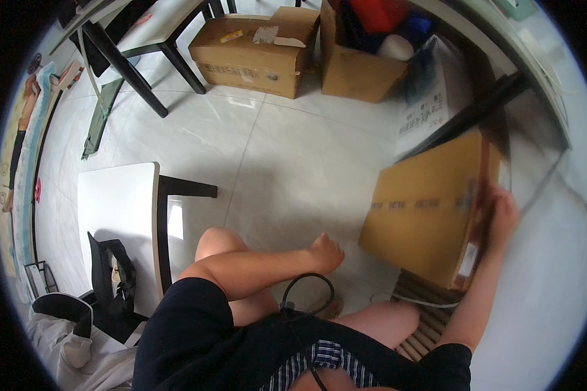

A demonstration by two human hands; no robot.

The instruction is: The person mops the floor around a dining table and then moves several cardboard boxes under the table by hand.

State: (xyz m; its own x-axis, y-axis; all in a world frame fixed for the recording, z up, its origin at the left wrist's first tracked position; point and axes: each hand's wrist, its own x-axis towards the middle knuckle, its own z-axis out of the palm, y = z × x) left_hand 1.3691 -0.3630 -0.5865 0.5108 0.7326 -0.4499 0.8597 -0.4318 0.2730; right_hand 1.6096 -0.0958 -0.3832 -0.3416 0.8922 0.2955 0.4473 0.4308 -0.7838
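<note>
A large, flat brown cardboard box [420, 200] stands tilted on my right, with printed writing across its broad face and dark red tape along its narrow side. My right hand [503, 215] is at that narrow side, fingers curled against the edge. Blur hides exactly how the fingertips sit. In front of my body, my left hand [326, 253] is curled into a loose fist, apart from the box, and nothing shows in it. A black cable [308, 278] loops just below the left wrist.
A white chair seat [120, 205] stands left, bearing a black strap-like item [112, 269]. Ahead are a closed carton [249, 58], an open carton [362, 73] and a white printed box [425, 102]. A black table leg [474, 112] slants behind my box. Another person's leg [19, 141] shows far left.
</note>
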